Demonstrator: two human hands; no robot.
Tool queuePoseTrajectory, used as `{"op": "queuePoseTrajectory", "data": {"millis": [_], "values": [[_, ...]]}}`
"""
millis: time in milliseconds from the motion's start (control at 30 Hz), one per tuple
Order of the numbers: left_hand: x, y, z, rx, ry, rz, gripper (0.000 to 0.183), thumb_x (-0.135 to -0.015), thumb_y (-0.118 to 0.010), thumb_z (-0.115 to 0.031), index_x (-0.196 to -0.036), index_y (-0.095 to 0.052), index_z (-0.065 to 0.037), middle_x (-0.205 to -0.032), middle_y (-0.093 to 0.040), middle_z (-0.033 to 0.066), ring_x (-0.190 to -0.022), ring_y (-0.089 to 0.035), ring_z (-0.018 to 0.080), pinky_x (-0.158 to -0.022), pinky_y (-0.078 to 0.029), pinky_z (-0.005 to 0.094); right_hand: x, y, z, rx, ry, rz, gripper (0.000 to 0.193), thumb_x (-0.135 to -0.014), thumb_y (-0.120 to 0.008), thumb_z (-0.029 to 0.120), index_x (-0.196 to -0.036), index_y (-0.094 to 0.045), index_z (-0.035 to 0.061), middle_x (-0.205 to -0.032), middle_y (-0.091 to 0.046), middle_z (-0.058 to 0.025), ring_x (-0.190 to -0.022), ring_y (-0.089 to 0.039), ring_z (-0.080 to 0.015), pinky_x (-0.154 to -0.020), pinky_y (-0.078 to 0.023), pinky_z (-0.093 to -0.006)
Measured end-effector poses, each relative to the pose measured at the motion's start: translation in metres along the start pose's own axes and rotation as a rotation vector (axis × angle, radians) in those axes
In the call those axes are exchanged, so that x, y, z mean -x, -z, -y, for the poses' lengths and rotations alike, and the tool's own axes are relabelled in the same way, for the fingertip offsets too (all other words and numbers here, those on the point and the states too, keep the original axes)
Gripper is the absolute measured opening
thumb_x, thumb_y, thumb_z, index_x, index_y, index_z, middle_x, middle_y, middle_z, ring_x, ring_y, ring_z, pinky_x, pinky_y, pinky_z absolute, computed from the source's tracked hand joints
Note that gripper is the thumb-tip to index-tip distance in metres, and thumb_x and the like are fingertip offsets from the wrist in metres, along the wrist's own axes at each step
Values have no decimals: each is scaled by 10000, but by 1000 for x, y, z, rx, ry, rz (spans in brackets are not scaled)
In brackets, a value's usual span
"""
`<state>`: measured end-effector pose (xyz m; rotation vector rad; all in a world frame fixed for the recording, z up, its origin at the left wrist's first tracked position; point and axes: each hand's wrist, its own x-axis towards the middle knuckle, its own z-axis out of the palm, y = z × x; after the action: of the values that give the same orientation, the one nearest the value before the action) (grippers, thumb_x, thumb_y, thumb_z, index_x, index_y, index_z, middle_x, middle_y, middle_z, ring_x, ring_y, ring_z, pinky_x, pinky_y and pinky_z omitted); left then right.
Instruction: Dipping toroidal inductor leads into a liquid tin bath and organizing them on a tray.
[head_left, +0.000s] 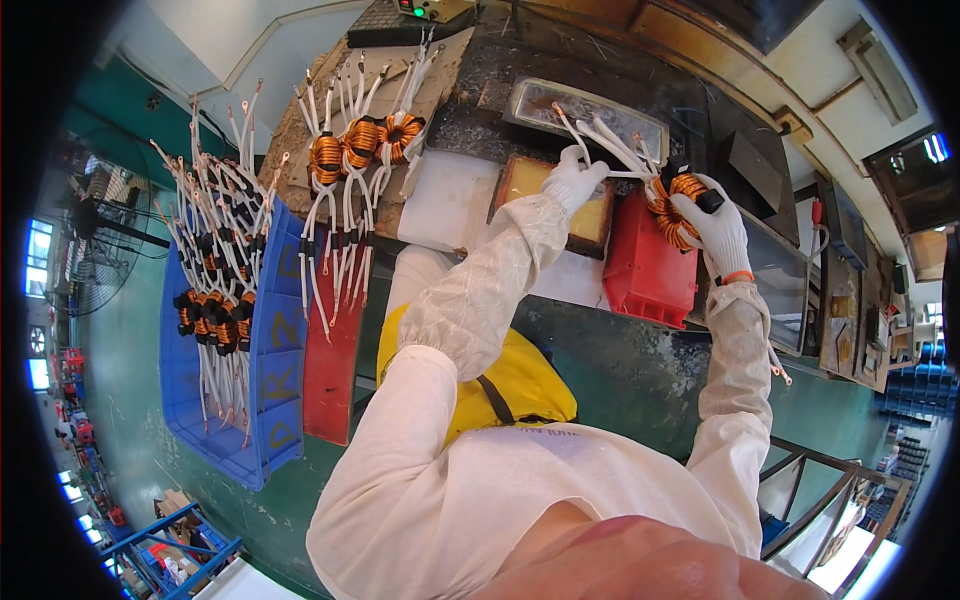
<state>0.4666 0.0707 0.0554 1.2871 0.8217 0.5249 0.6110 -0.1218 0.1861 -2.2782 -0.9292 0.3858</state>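
Observation:
My right hand (718, 228), in a white glove, grips a copper-wound ring coil (678, 208) above the red bin (652, 262). White wire leads (618, 148) with bare copper lugs run from the coil toward the back left. My left hand (574, 184), also gloved, is closed around one or more of these leads; exactly how many is hidden by the fingers. Below that hand is a framed square tray (598, 222) with a yellowish content. Just beyond the leads sits a long metal-rimmed tray (520, 98) with a greyish surface.
Three similar coils (360, 143) lie on cardboard at the left of the bench, their leads hanging over the edge. A blue crate (278, 400) packed with more coils stands further left. A box with a green light (440, 8) is at the back. Yellow fabric (520, 375) lies beneath my left arm.

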Motion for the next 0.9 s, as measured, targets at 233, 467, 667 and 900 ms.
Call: {"op": "queuePoseTrajectory", "data": {"millis": [233,467,667,900], "values": [[-8,1,8,-60,-18,1,739,-870,-682,-363,-1443,-380,-7,-1109,-702,160,-916,-713,228,-852,-561,350,-1,2,1,-15,5,10,697,-769,-787,507,-1321,-628,111,-1137,-718,-149,-1044,-695,-252,-925,-510,-343],[-16,5,18,-100,-36,-10,751,-850,-688,-379,-1440,-396,-16,-1122,-701,165,-945,-712,246,-865,-555,351,-1,5,8,28,15,43,635,-828,-768,444,-1328,-614,83,-1124,-712,-105,-1010,-672,-185,-905,-500,-304],[-9,1,8,-77,-37,7,712,-853,-683,-349,-1422,-421,-11,-1107,-689,173,-914,-717,225,-829,-577,347,-13,5,-10,-24,4,69,651,-809,-772,459,-1318,-623,81,-1108,-721,-114,-1000,-681,-195,-891,-507,-308],[-4,0,3,55,-77,47,527,-907,-635,-239,-1363,-506,-9,-1084,-685,160,-841,-714,172,-765,-597,313,-23,5,-14,-92,8,103,549,-874,-765,313,-1295,-613,-6,-1104,-710,-87,-978,-656,-136,-903,-511,-280]]}}
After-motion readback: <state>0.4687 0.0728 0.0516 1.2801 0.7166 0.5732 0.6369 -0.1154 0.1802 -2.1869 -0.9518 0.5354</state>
